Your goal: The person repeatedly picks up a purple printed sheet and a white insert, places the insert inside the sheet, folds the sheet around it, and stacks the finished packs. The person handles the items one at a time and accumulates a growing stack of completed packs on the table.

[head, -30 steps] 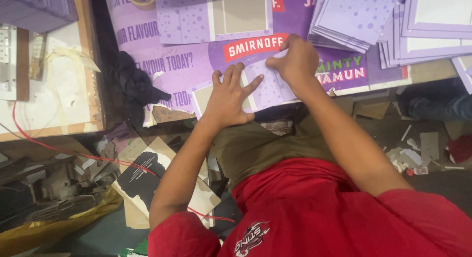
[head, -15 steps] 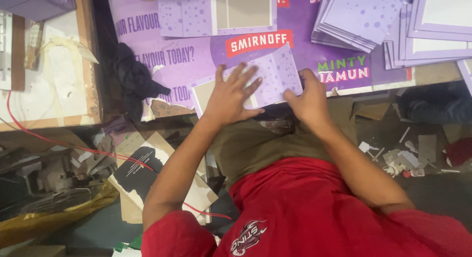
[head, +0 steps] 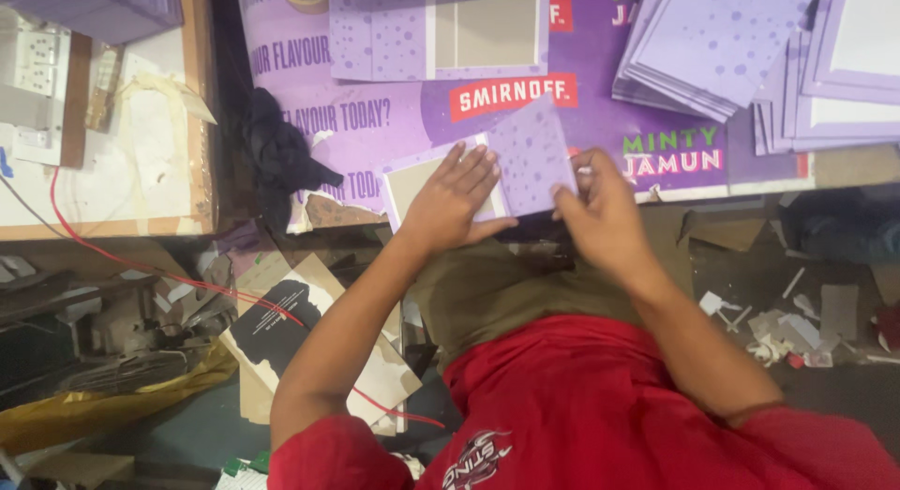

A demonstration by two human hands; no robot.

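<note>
A lilac spotted card cover lies at the near edge of a purple printed sheet, with brown board showing on its left half. My left hand presses flat on the brown board, fingers spread. My right hand grips the cover's right edge, holding the lilac flap tilted up over the board.
A flat lilac cover with brown panels lies farther back. Stacks of lilac covers sit at the back right. A dark cloth lies left of the work. A wooden board with a red wire is at left; scraps litter the floor.
My right hand has come off the top of the cover and moved to its right edge, and the lilac flap now stands lifted. My left hand stays pressed on the board.
</note>
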